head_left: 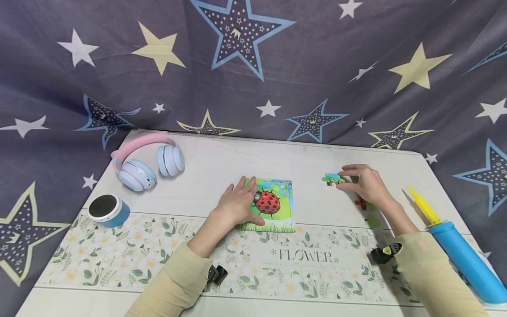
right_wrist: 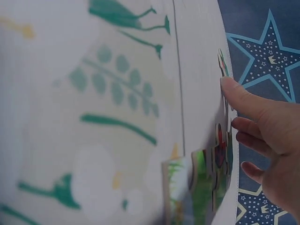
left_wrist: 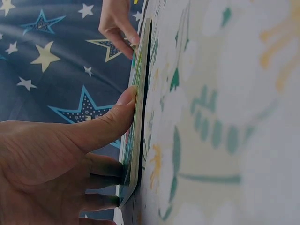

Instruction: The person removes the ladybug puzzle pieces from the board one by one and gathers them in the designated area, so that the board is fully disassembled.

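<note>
a dark starry curtain [head_left: 233,101] hangs behind a white table [head_left: 237,158] with a floral band across it. on the table's right side lies a blue pump [head_left: 467,259] with a yellow nozzle; toward the left sit pink-and-blue headphones [head_left: 148,163]. near the middle lies a ladybug board [head_left: 273,209] (red beetle, green grass), where the left hand [head_left: 235,204] presses with fingers spread. the right hand [head_left: 368,185] narrows its thumb and fingertips well to the board's right. a dark-topped jar [head_left: 115,215] stands below the headphones. loose puzzle pieces [head_left: 372,221] lie beneath the right wrist; the pinched puzzle piece [head_left: 332,177] is smallest.
</note>
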Tool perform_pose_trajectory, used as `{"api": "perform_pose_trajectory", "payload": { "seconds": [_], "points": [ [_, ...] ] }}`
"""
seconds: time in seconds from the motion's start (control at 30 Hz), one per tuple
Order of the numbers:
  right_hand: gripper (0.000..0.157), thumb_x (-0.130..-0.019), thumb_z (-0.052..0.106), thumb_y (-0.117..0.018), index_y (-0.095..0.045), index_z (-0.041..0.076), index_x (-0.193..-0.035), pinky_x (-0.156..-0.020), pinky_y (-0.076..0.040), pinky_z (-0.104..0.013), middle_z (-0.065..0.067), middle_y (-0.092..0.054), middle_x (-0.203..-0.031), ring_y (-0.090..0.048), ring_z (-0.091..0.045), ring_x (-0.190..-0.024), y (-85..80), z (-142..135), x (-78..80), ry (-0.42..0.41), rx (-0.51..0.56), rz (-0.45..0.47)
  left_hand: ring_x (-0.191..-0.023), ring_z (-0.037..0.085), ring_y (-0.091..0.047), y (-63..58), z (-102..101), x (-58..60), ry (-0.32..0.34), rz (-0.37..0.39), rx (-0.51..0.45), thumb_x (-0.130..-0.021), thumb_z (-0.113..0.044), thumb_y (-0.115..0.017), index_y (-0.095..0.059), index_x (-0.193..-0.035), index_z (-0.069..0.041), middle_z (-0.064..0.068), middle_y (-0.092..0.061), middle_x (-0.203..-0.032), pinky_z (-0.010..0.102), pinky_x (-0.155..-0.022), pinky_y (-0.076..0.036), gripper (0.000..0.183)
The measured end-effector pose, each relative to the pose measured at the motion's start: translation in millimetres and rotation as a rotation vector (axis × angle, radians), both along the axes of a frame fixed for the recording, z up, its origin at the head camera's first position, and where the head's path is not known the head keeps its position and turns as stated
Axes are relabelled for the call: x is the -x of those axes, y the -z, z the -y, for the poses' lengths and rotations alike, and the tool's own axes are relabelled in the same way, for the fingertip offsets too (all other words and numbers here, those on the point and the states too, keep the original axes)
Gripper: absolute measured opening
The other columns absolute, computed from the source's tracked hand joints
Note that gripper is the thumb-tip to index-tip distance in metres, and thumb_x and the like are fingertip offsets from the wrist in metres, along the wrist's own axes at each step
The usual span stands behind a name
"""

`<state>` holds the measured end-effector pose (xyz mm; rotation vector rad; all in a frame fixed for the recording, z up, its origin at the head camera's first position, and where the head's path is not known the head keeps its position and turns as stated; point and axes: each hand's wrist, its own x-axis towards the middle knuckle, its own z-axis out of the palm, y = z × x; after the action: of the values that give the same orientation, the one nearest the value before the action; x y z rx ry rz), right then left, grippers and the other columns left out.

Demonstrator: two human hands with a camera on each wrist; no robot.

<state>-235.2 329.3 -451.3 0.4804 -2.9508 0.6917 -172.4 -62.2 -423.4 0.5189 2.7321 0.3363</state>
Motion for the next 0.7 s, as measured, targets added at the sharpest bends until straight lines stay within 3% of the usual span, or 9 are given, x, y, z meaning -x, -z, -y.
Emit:
{"api": "perform_pose_trajectory", "payload": {
  "seconds": [0.2, 0.37, 0.57, 0.7],
  "points": [
    [0.038, -0.086, 0.023, -0.085, -0.078, 0.004, -0.119, -0.093, -0.053, -0.064, -0.023, -0.066, -0.136, -0.056, -0.049, -0.128, -2.8, 0.1, -2.8, -0.021, -0.04, -0.021, -0.162, 0.034, -0.013, 0.0, 0.2, -0.3, -0.008, 0.005, -0.016, -0.074, -0.055, -0.087, -0.028, -0.162, -0.002, 0.011, -0.017, -0.174, 0.057, -0.131, -0.018, 0.118],
    [0.051, -0.085, 0.027, -0.086, -0.073, 0.002, -0.127, -0.091, -0.053, -0.064, -0.024, -0.064, -0.138, -0.057, -0.049, -0.125, -5.9, 1.4, -8.0, 0.008, -0.022, -0.029, -0.162, 0.034, -0.012, 0.5, -0.8, -0.8, -0.006, 0.009, -0.02, -0.074, -0.055, -0.087, -0.029, -0.162, -0.003, 0.01, -0.017, -0.174, 0.058, -0.131, -0.016, 0.118],
    [0.045, -0.093, 0.026, -0.079, -0.07, 0.004, -0.131, -0.109, -0.042, -0.068, -0.023, -0.063, -0.14, -0.052, -0.048, -0.134, -13.4, 17.9, -13.3, 0.079, 0.128, -0.037, -0.163, 0.034, -0.012, 0.6, 0.9, -1.2, 0.006, 0.007, -0.01, -0.075, -0.058, -0.086, -0.028, -0.163, -0.004, 0.01, -0.016, -0.174, 0.058, -0.131, -0.014, 0.117],
    [0.039, -0.096, 0.024, -0.075, -0.071, 0.006, -0.13, -0.106, -0.047, -0.063, -0.021, -0.064, -0.138, -0.057, -0.043, -0.131, -21.4, 42.5, -12.8, 0.117, 0.241, -0.081, -0.163, 0.034, -0.01, -1.1, 4.6, -1.5, 0.02, 0.017, 0.002, -0.079, -0.059, -0.083, -0.027, -0.163, -0.005, 0.01, -0.014, -0.175, 0.058, -0.132, -0.01, 0.115]
  ]
}}
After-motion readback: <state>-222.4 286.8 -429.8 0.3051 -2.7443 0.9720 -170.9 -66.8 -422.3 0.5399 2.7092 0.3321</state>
